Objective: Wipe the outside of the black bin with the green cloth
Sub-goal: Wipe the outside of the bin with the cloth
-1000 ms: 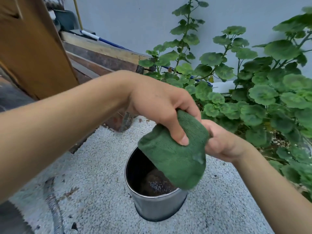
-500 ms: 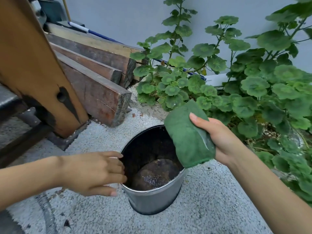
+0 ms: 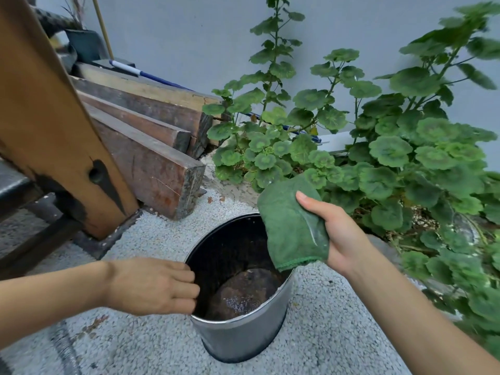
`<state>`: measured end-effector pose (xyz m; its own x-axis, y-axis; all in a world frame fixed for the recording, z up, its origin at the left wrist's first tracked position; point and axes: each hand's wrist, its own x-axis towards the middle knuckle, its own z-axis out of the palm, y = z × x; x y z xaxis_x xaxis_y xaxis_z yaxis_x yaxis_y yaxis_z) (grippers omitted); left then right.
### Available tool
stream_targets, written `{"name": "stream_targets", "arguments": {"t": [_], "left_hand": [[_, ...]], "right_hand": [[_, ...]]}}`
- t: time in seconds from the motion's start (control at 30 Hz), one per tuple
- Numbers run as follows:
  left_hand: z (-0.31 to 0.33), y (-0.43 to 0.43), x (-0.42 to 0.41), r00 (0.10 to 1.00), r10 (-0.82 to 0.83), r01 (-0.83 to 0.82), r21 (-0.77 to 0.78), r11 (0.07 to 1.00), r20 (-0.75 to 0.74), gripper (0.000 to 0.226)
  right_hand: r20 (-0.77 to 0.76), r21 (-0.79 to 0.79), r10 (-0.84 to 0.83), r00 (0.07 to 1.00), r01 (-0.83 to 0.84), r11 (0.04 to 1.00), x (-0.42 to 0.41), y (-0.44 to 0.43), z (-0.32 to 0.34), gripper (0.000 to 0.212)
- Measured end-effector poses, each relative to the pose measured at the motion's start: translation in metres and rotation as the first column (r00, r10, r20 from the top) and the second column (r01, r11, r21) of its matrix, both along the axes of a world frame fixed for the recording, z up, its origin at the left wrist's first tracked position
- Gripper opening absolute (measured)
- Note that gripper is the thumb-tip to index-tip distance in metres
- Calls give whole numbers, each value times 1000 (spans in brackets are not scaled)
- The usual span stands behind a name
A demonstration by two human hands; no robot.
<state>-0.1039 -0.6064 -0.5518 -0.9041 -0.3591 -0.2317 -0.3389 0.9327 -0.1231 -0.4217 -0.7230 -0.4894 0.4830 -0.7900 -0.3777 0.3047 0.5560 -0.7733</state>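
**Cloth held over the bin's rim, other hand at its near edge**

Both bare forearms enter from the bottom corners of the frame. The left hand (image 3: 151,286) reaches in from the lower left, palm down, fingers curled loosely at the left rim of the round black bin with a shiny grey-looking outer wall (image 3: 240,339); whether the fingertips grip the rim or only rest against it cannot be told, since they hang over the dark inside. The right hand (image 3: 339,234) comes up from the lower right, wrist bent, closed on the folded green terry cloth (image 3: 290,228), thumb laid across its front. The cloth hangs above the bin's right rim and hides part of that edge; its lower hem covers the rim there, so contact is unclear.

The bin stands upright at centre bottom on pale pebbled ground (image 3: 324,320). Something brownish and rounded lies inside; what it is cannot be made out.

Beyond, at left, a tan wooden board (image 3: 48,117) leans steeply, cut off by the frame's top, with dark stacked timber planks (image 3: 146,147) behind it. At right, round-leaved green plants (image 3: 392,158) fill the view, blurred towards the edge, against a grey wall (image 3: 189,36).
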Motion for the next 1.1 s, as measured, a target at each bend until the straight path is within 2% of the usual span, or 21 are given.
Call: {"name": "stream_targets", "arguments": {"t": [0.13,0.27,0.33,0.4,0.5,0.63,0.8,0.97,1.1], "left_hand": [[21,2,-15,996,70,-67,49,997,-53,9],[62,-25,-36,916,321,-292,147,945,-242,25],[79,-48,-33,837,505,-431,315,846,-212,28],[80,-67,-28,744,644,-521,449,726,-177,27],[61,-81,-22,616,770,-610,519,599,-165,26],[49,-92,-18,495,837,-638,556,534,-236,27],[36,-89,-10,414,860,-610,610,505,-298,32],[22,-93,-6,312,889,-608,648,459,-337,37],[13,-104,-2,206,915,-586,705,399,-346,39]], "right_hand": [[9,-27,-11,1000,11,1000,-9,-5,1,47],[44,-82,-38,998,42,996,-13,-12,4,49],[36,-124,-80,996,84,989,-9,-16,4,54],[-1,-182,-124,992,122,976,-5,-22,2,45],[-48,-305,-130,990,109,946,5,-30,-9,31],[-177,-477,-131,975,32,878,25,-37,-31,21],[-417,-707,-148,897,-218,673,52,-43,-56,13],[-482,-702,-80,873,-330,632,67,-40,-69,13],[-545,-624,31,838,-429,654,58,-25,-85,27]]}}
